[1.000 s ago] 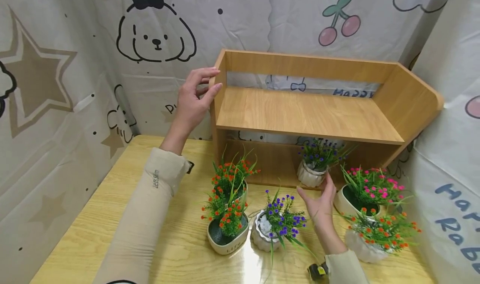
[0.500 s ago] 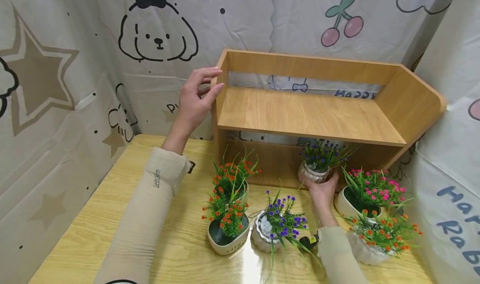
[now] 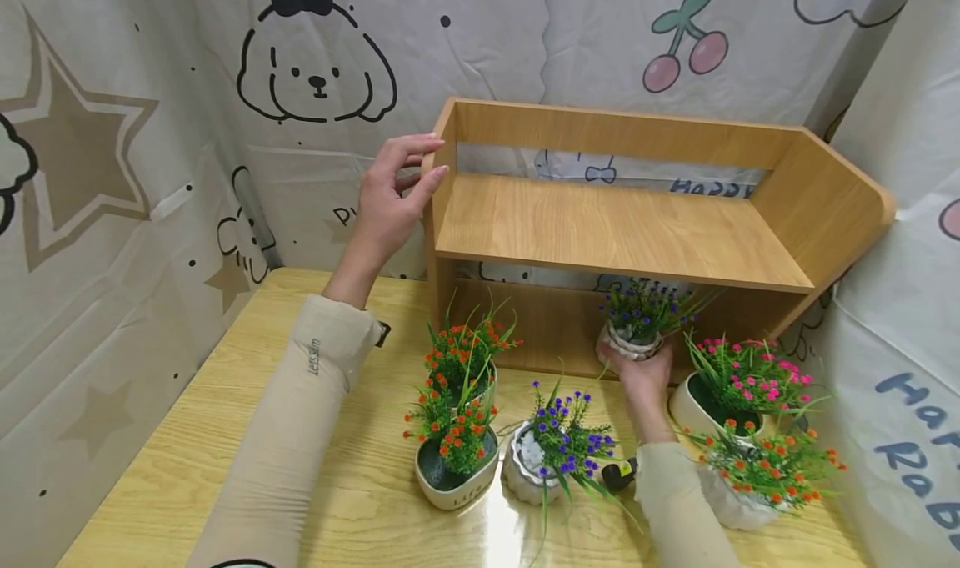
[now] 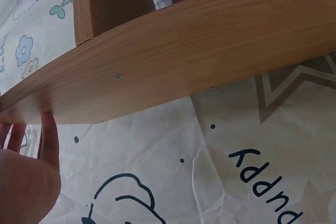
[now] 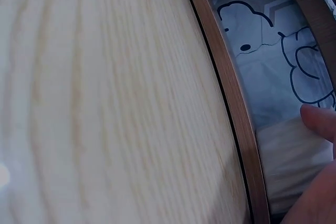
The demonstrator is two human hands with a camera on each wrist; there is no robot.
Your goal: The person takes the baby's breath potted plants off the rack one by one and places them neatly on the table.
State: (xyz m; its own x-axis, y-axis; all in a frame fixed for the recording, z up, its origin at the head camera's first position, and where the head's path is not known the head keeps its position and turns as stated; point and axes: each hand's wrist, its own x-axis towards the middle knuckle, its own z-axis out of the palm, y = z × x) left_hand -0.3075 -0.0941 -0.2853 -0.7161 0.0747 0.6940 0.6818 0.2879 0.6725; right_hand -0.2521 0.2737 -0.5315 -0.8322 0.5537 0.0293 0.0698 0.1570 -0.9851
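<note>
In the head view, my left hand grips the upper left side panel of a two-tier wooden shelf, thumb and fingers on either side of its edge. The left wrist view also has these fingers against the panel. My right hand holds a white pot of purple flowers from the front, at the right part of the lower tier. The pot stands upright; my hand covers its lower front. At the right wrist view's edge, part of my right hand shows beside the wooden edge.
On the table in front of the shelf stand an orange-flowered pot with another behind it, and a white pot with purple flowers. To the right are a pink-flowered pot and an orange-flowered white pot. Printed cloth hangs around.
My right hand has moved forward from beside the purple-flowered pot and closed round it. My left hand has stayed on the shelf's side panel.
</note>
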